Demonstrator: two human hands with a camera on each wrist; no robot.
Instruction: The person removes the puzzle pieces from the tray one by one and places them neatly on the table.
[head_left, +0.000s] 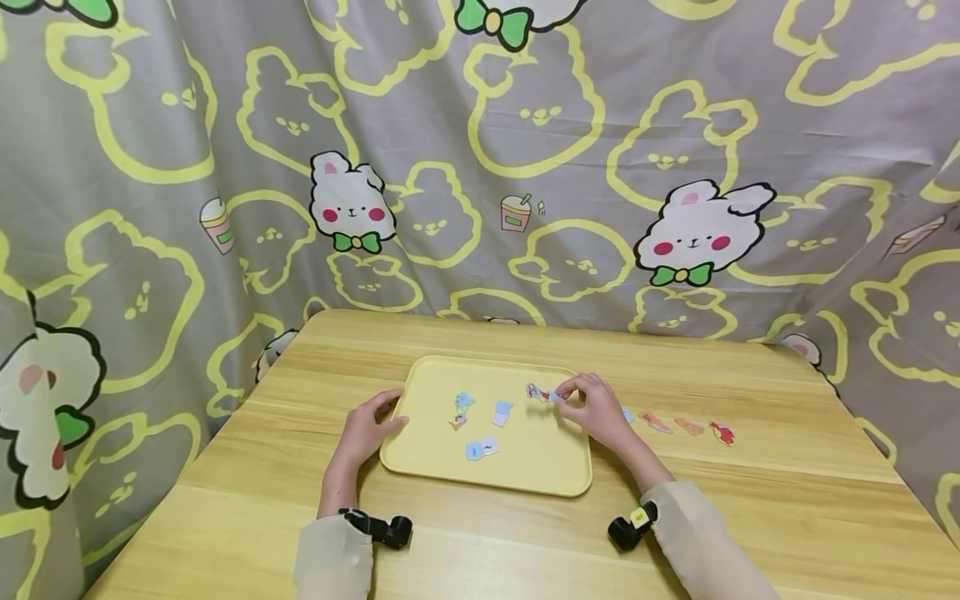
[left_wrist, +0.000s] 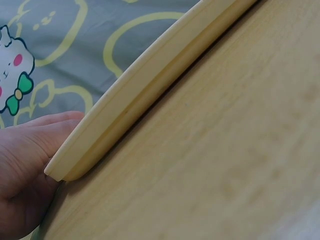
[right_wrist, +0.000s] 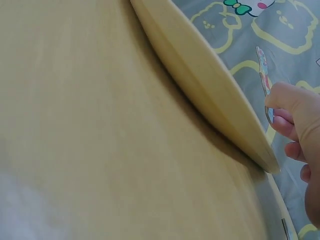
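A yellow tray [head_left: 442, 477] lies on the table, with its side wall [left_wrist: 125, 100] close in the left wrist view. My left hand [head_left: 369, 427] holds the tray's left rim, thumb at the edge. Over the tray's right part, my right hand [head_left: 600, 408] pinches a thin, flat, colourful cutout [right_wrist: 263, 75] between thumb and finger. That cutout is raised above the tray rim in the right wrist view. On the tray lie a blue-green cutout [head_left: 462, 408], a blue-and-lilac cutout [head_left: 502, 412] and another blue-and-lilac cutout [head_left: 482, 448] with a dark mark. Their pictures are too small to read.
Right of the tray, a row of cutouts sits on the wooden table [head_left: 765, 500]: an orange cutout [head_left: 656, 422], a paler orange one [head_left: 689, 427], a red one [head_left: 723, 432], and a blue one partly behind my right hand. A patterned curtain [head_left: 450, 125] hangs behind the table.
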